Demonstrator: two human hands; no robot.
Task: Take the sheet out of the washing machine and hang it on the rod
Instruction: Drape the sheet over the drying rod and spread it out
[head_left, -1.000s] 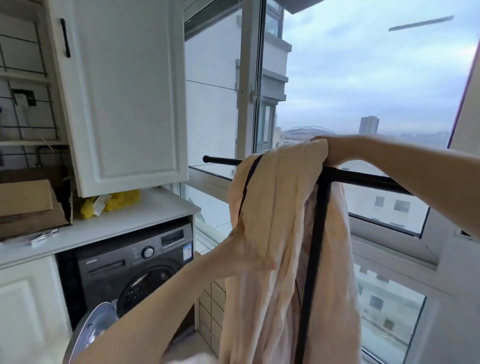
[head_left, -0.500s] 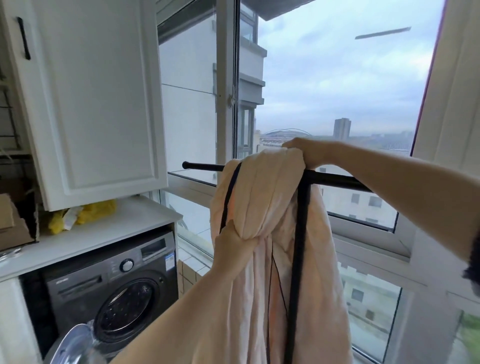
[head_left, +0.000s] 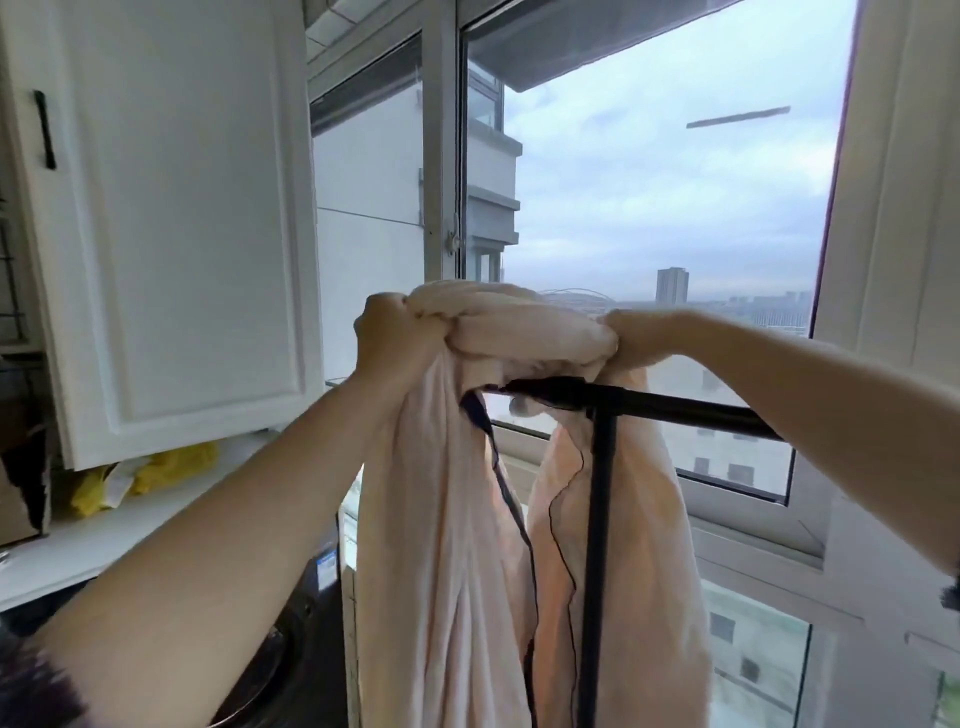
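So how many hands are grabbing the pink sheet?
2. The left hand grips the bunched pale pink sheet at its left end, the right hand at its right end, both above the black metal rod.

Both bare forearms reach up from the lower corners toward mid-frame. The left hand (head_left: 397, 332) is a tight fist, knuckles up, clenched on bunched sheet (head_left: 524, 325). The right hand (head_left: 636, 338), right of centre, grips the same bundle, wrist level.
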